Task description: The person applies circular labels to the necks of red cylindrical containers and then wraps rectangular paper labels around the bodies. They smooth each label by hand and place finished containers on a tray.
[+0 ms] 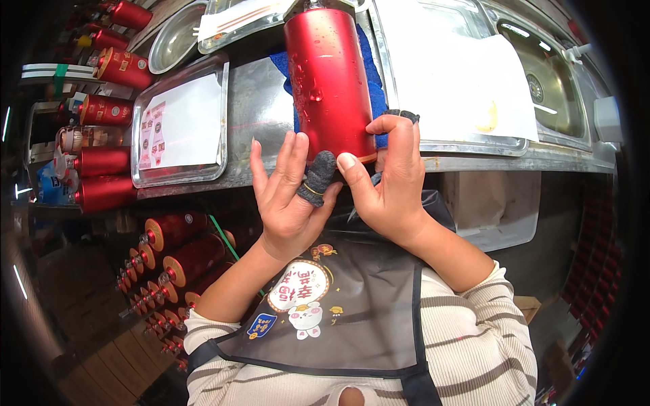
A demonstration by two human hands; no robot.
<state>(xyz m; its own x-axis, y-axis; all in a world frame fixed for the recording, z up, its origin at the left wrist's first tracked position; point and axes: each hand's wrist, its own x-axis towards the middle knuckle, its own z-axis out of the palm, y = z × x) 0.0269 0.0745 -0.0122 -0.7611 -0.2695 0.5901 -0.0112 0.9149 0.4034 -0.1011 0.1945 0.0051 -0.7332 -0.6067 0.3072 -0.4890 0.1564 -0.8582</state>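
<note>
A glossy red bottle (328, 74) with water drops on it lies on a blue cloth (370, 57), its base toward me and its neck at the top edge. My left hand (288, 183) is by the left of the base, fingers stretched and spread, with a grey finger cot (321, 172) on one finger touching or nearly touching the base. On the right, my right hand (393, 179) has its thumb at the base rim and a bent finger against the bottle's side. Another of its fingers wears a dark cot (404, 116). The bottle's underside is hidden.
On the left, a metal tray (223, 128) holds white paper and red-and-white labels (153, 139). A metal bowl (177, 42) stands behind it. More red bottles (106, 162) line the far left and below. To the right are a paper-covered tray (474, 145) and a sink (542, 74).
</note>
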